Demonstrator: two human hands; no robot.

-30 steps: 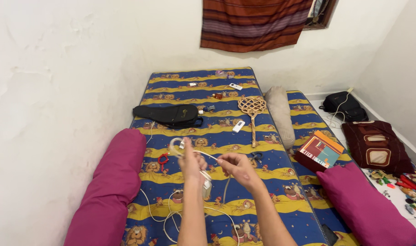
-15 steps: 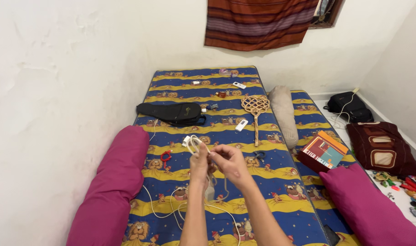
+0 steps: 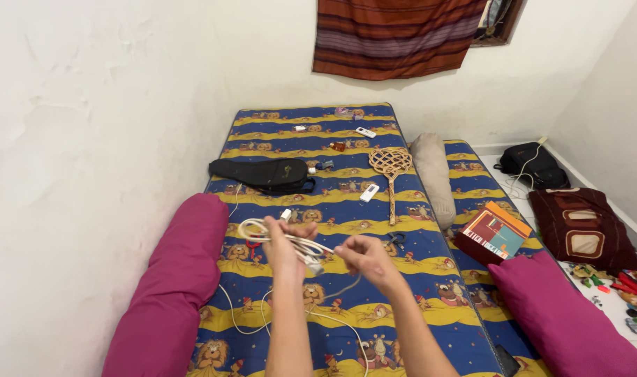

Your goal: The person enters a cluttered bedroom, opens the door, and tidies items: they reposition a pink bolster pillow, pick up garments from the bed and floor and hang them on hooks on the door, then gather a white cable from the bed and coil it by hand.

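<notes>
A: Left hand (image 3: 285, 246)?
B: Fingers closed round loops of thin white cable (image 3: 259, 229), held above the blue-and-yellow patterned mattress (image 3: 346, 195) so coils stay bunched.
A: Right hand (image 3: 367, 257)?
B: Pinches the trailing strand, keeping it taut.

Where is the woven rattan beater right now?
In the head view the rattan beater lies flat on the patterned mattress, right of centre, between the grey bolster and a small white remote.

Both bare forearms came up from 6 o'clock, angled toward each other. Left hand (image 3: 285, 246) was closed in a fist, knuckles up. Right hand (image 3: 366, 255) sat just at its 3 o'clock, fingers (image 3: 343, 248) pinched together.
</notes>
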